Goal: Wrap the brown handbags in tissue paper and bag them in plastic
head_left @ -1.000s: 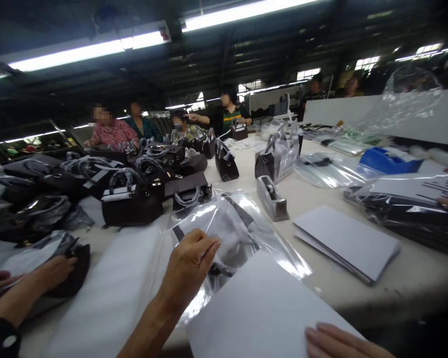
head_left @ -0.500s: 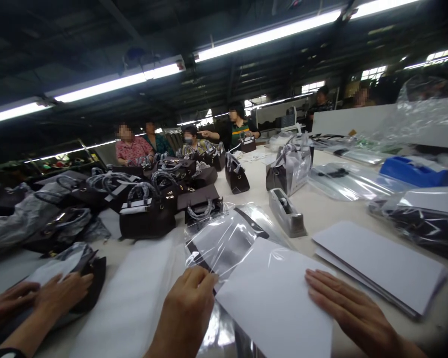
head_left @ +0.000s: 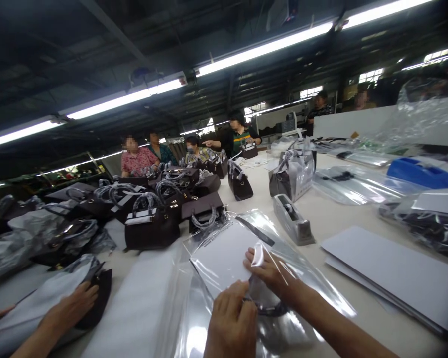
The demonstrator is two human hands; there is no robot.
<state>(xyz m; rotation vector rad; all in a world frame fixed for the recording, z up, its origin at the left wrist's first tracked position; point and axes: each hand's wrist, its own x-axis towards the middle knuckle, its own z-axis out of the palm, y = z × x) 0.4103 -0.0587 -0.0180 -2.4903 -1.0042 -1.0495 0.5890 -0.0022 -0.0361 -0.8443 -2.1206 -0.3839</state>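
Observation:
In front of me lies a clear plastic bag (head_left: 194, 318) with a white paper sheet (head_left: 220, 258) inside it and dark handles partly visible below. My left hand (head_left: 233, 315) is closed, fingers curled at the bag's near opening and seemingly gripping its film. Reaching into the bag, my right hand (head_left: 271, 273) rests on the sheet with fingers stretched out; shiny film covers the fingers. To the right lies a stack of white sheets (head_left: 392, 273). A grey tape dispenser (head_left: 293, 221) stands just beyond the bag.
Several dark handbags (head_left: 153, 228) with wrapped handles crowd the left and centre. White foam sheets (head_left: 134, 298) lie left of the bag. Another person's hand (head_left: 72, 308) presses a wrapped bag at far left. A blue tape dispenser (head_left: 421, 174) sits right. Several people stand across the table.
The white sheet has gone from above the bag to inside it, lying further up and left. My right hand has moved left into the bag; my left hand has moved right and nearer me.

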